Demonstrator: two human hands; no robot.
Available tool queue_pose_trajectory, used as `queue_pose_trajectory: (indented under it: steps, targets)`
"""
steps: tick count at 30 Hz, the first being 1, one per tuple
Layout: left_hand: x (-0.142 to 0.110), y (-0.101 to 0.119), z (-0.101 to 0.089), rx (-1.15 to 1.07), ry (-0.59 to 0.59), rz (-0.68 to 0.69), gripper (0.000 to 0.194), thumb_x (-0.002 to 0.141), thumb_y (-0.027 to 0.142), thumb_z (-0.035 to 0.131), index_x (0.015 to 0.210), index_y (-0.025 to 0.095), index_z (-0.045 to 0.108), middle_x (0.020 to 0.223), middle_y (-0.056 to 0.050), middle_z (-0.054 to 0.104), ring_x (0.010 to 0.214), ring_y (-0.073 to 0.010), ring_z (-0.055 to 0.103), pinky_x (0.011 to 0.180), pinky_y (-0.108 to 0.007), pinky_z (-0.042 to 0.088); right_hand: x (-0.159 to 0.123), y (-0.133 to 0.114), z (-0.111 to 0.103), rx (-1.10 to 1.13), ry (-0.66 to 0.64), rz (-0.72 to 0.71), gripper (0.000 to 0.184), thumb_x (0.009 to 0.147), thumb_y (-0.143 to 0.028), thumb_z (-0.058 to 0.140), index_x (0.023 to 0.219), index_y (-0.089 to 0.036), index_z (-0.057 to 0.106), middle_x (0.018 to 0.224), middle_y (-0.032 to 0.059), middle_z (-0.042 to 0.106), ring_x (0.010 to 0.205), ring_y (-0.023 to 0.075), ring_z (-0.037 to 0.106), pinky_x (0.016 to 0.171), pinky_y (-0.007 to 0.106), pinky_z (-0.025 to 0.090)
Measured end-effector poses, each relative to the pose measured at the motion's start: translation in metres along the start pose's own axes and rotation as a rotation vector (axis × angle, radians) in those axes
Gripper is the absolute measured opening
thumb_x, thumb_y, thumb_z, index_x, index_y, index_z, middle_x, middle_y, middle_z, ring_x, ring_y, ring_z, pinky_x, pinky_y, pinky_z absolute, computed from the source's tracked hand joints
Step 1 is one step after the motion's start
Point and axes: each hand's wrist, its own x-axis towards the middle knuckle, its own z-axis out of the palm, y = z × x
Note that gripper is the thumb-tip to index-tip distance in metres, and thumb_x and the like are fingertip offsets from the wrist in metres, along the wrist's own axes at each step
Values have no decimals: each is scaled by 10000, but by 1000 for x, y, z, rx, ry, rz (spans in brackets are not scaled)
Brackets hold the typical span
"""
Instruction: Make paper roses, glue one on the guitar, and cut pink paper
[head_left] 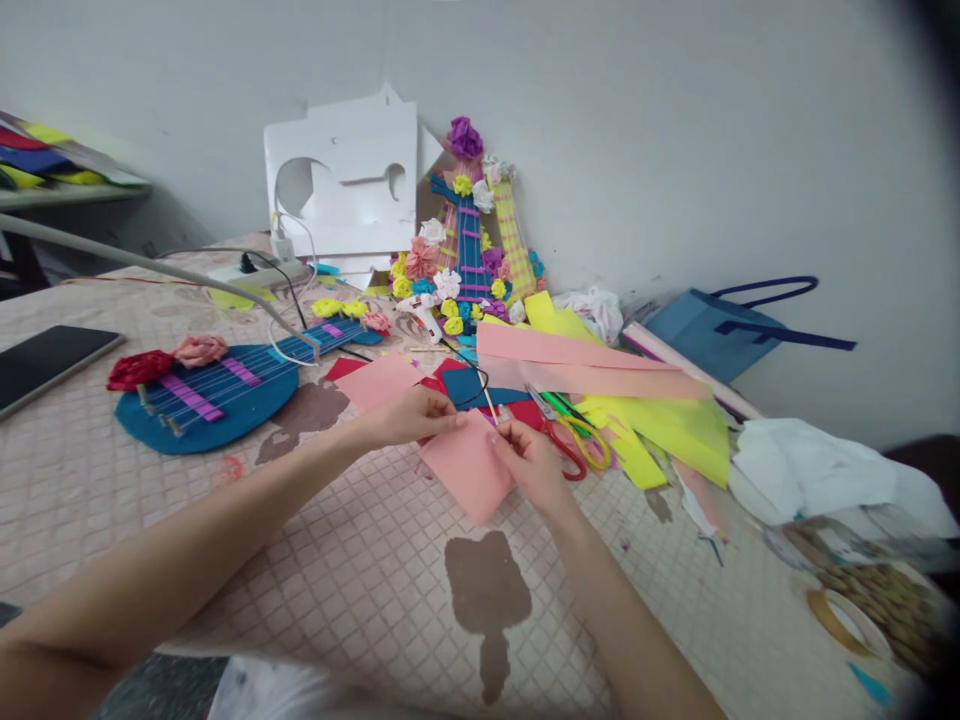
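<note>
A square of pink crepe paper (471,470) is held up just above the table between my two hands. My left hand (417,414) pinches its upper left edge. At its right side, the fingers of my right hand (531,462) are closed on the paper and on a thin wooden stick (489,400) that slants up and away. Another pink paper piece (379,380) lies just beyond my left hand. Right of my right hand are scissors (574,445) with red and yellow handles. Red and blue paper scraps (480,388) lie behind the held square.
A blue guitar-shaped craft (255,400) with paper roses lies at left, near a phone (56,362). A glue gun (421,315), decorated guitars (469,240) and white foam boards (360,190) stand behind. Pink strips (585,360), yellow paper (675,440) and a tape roll (844,622) are at right.
</note>
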Motion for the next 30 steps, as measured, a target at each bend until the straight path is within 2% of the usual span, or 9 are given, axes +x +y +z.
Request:
queue_pose_trajectory:
  steps: [3,5,14,19,25,30]
  targets:
    - [0,0,1,22,6,-3,408,625,527,698,691,150,556,525,40,465,474,-73,386,429,-189,264,0,0,1,-8,7,-4,236,823,-405,555,722,-192,536,644,-30,479,585,119,430,527,229,335]
    - [-1,0,1,25,22,-15,392,613,509,708,653,151,553,496,47,454,458,-70,367,428,-194,243,1,1,1,-7,7,-6,237,826,-407,552,724,-194,533,649,-30,478,588,120,427,529,229,335]
    - [2,-3,-2,32,-2,-17,385,696,517,630,632,145,554,507,49,360,458,-69,297,437,-221,200,1,4,0,28,-34,-7,251,809,-425,575,728,-193,523,678,-20,500,611,123,445,555,234,358]
    - [2,-6,-3,44,6,-27,386,700,518,628,622,150,543,526,41,359,471,-74,304,445,-226,204,1,4,1,36,-63,10,269,803,-436,582,715,-191,518,656,-31,477,582,113,415,530,231,333]
    - [1,-4,-3,-21,-12,-46,438,735,530,585,544,169,426,496,55,285,449,-67,277,426,-222,198,0,2,1,33,-81,42,298,786,-443,604,685,-182,502,643,-35,454,574,106,387,514,233,297]
    - [2,-5,-4,-17,-27,-47,369,693,483,644,606,144,526,503,45,370,458,-69,321,433,-209,231,0,2,2,54,-98,61,315,771,-459,615,689,-178,499,635,-44,445,574,101,383,518,230,286]
